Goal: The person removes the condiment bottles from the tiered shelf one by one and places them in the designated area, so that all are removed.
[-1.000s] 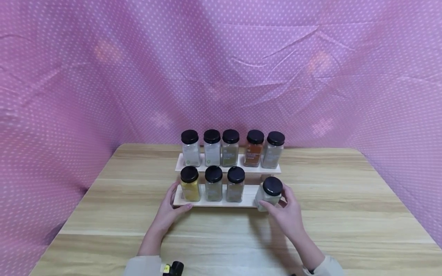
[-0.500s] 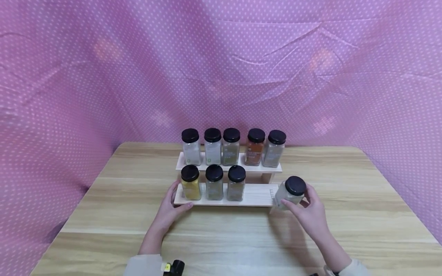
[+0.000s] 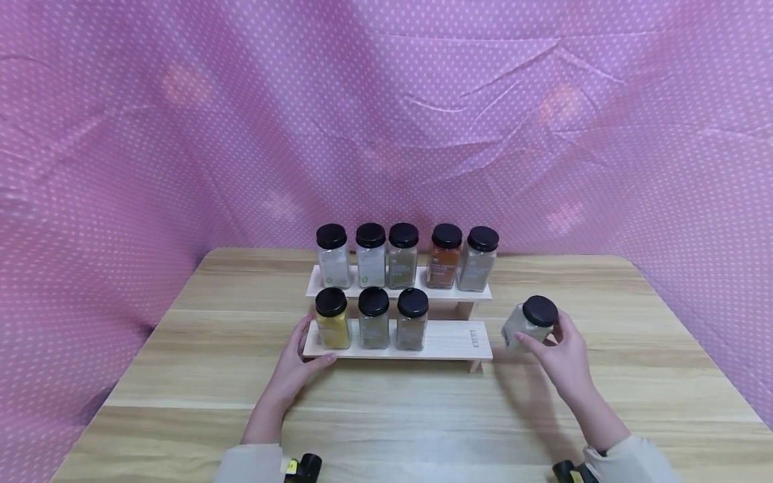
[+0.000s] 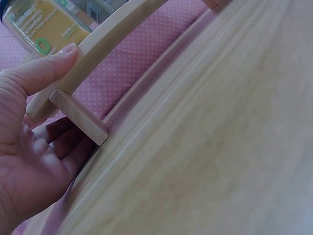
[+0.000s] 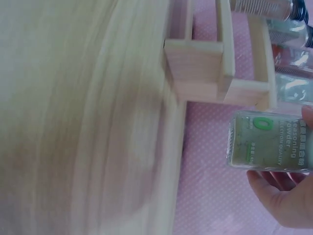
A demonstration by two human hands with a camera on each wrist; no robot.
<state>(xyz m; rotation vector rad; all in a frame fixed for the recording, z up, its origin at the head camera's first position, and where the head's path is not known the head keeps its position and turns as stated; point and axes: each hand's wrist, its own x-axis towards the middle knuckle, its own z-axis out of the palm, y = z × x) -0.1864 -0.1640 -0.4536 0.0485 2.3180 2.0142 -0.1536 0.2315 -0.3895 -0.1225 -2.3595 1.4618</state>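
Note:
My right hand (image 3: 564, 355) grips a square spice jar (image 3: 525, 327) with a black lid, tilted, to the right of a two-tier wooden spice rack (image 3: 449, 340). In the right wrist view this jar (image 5: 269, 142) has pale contents and a label reading seasoning powder; it is raised off the table. My left hand (image 3: 296, 365) holds the left end of the rack's lower shelf. Its thumb (image 4: 51, 71) lies on the shelf's front edge in the left wrist view, with the other fingers behind the leg. A yellow turmeric jar (image 3: 333, 329) stands beside that hand.
Two more jars, a greenish one (image 3: 374, 329) and a brownish one (image 3: 412, 330), share the lower shelf. Several black-lidded jars, including a red-brown one (image 3: 443, 265), line the upper shelf. The wooden table (image 3: 386, 409) ends at a pink dotted cloth (image 3: 386, 134).
My right hand has carried the seasoning jar from the right end of the lower shelf out to the right, uncovering that end. My left hand has stayed at the rack.

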